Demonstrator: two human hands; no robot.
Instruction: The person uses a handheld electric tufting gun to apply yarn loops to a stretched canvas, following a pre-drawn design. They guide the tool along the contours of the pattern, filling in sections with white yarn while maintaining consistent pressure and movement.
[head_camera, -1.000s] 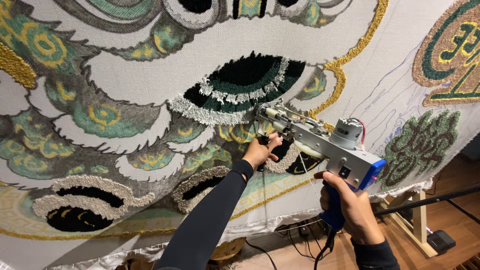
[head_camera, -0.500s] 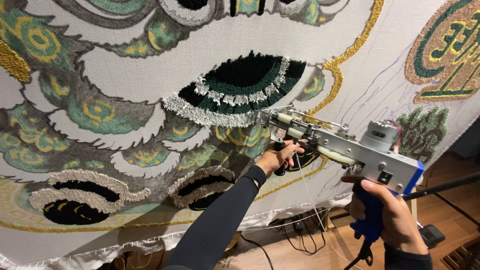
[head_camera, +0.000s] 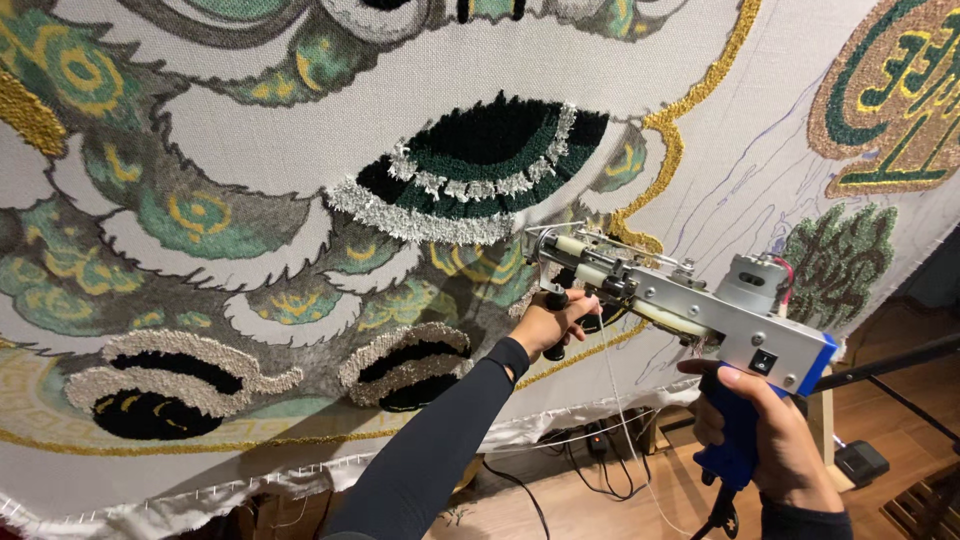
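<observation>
Tufting gun (head_camera: 680, 305) held two-handed against the hanging rug cloth (head_camera: 300, 150). Right hand (head_camera: 765, 440) fingers wrapped tight round the blue rear grip, index finger up near the trigger area, probably on it, view too poor to confirm. Left hand (head_camera: 555, 325) fingers closed round the black front handle, directly under the needle end. Needle tip sits just above left-hand fingers, at the cloth below the dark green-and-black tufted patch (head_camera: 480, 160). Thin yarn strand (head_camera: 615, 400) drops between the two hands. Cables (head_camera: 590, 465) on floor below left forearm.
</observation>
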